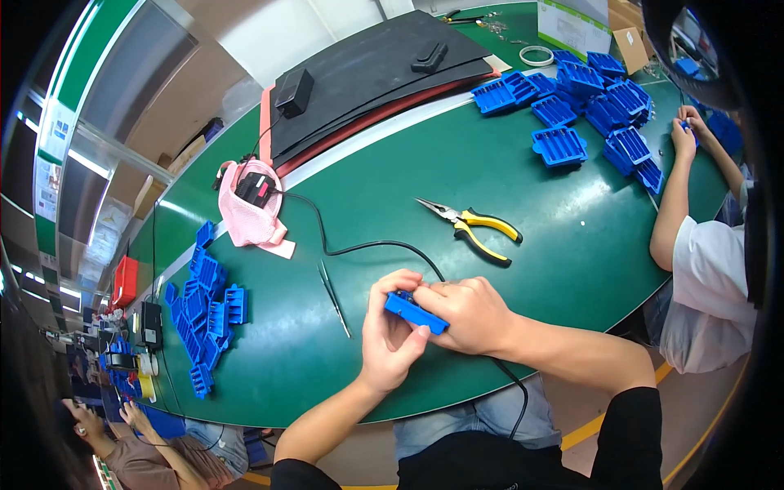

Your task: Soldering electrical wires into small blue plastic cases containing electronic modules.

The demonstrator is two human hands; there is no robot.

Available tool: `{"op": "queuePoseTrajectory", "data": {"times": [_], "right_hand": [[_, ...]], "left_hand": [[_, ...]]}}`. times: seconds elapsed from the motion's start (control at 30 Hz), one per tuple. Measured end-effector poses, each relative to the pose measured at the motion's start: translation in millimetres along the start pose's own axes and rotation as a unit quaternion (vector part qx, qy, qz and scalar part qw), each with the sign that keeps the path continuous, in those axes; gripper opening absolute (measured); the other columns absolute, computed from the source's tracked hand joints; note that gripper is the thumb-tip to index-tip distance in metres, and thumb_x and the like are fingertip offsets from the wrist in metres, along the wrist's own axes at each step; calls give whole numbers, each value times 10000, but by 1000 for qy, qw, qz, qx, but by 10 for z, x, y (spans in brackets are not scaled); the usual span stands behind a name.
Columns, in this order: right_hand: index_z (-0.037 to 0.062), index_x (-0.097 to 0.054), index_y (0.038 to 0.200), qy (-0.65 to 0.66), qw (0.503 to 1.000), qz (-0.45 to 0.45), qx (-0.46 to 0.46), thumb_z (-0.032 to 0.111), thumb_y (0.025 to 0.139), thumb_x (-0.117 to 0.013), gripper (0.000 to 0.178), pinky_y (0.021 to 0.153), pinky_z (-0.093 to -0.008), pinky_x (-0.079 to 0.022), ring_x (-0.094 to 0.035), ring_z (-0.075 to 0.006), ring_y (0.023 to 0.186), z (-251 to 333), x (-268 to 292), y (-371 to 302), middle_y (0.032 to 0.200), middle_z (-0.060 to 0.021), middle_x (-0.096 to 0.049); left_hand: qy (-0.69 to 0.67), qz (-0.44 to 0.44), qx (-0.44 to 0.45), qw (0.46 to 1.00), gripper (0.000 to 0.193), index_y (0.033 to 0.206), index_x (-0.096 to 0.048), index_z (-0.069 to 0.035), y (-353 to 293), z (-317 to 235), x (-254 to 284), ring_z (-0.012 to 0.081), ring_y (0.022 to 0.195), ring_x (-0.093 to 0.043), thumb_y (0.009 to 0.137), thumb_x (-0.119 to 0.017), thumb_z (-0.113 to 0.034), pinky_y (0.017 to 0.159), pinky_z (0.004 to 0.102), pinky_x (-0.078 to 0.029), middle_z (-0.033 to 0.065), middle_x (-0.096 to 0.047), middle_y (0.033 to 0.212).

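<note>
Over the near edge of the green table, both of my hands meet at one small blue plastic slotted tray (415, 314). My left hand (384, 339) wraps its fingers and thumb around the tray's left end. From the right, my right hand (467, 314) closes over the tray's top and right side; its fingertips are partly hidden, so anything small pinched there cannot be made out. Beyond my hands lie needle-nose pliers (482, 231) with yellow and black handles, jaws slightly apart. A pair of metal tweezers (334, 299) rests left of my left hand.
Blue trays are heaped at left (204, 306) and at far right (584, 102). A black cable (359, 247) crosses the table past my hands, near a pink cloth bundle (249, 214). Black sheets (359, 90) lie at the back. Co-workers sit at right (702, 286) and lower left (155, 457).
</note>
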State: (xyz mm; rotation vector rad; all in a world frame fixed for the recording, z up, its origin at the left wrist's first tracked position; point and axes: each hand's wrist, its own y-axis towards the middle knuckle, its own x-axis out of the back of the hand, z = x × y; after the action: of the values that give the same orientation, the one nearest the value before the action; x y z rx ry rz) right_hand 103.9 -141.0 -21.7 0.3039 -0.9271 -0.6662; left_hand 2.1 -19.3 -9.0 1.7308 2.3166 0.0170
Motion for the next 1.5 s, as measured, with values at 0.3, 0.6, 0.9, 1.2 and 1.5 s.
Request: {"op": "queuePoseTrajectory", "data": {"times": [0.3,0.6,0.9,1.2,1.5], "right_hand": [[104,-538,810,-41,998,11,-48,326,778,-703,278,475,-421,-476,-638,-309,567,-15,49,1,621,-111,-618],[103,-544,814,-66,997,18,-44,313,790,-690,256,468,-411,-480,-647,-293,571,10,53,-10,627,-108,-621],[68,-575,859,-88,995,29,-35,307,791,-696,276,526,-388,-527,-675,-273,639,-17,46,-41,718,-137,-653],[78,-564,865,-26,998,46,-41,303,750,-728,301,542,-431,-520,-664,-330,658,51,181,64,757,-109,-662],[37,-523,758,-50,998,-39,-5,100,684,-769,265,687,-416,-465,-575,-341,762,-168,433,190,769,-140,-559]], "left_hand": [[-33,35,45,998,607,1314,-416,69,101,-28,146,341,1260,-475,857,-561,-303,1053,434,-401,234,-486,1301],[-29,27,49,998,535,1280,-434,71,93,-18,124,342,1228,-506,875,-543,-261,1034,422,-426,245,-502,1277],[-54,9,50,997,395,1114,-526,60,93,57,139,345,1173,-519,785,-508,-158,1052,450,-394,221,-511,1198],[101,133,62,984,442,1281,-517,-9,197,-270,302,208,1188,-497,867,-660,-70,974,324,-450,102,-529,1256],[460,-205,-54,862,255,1061,-678,11,-478,-974,1666,135,844,-651,809,-648,-10,753,266,-526,86,-680,943]]}}
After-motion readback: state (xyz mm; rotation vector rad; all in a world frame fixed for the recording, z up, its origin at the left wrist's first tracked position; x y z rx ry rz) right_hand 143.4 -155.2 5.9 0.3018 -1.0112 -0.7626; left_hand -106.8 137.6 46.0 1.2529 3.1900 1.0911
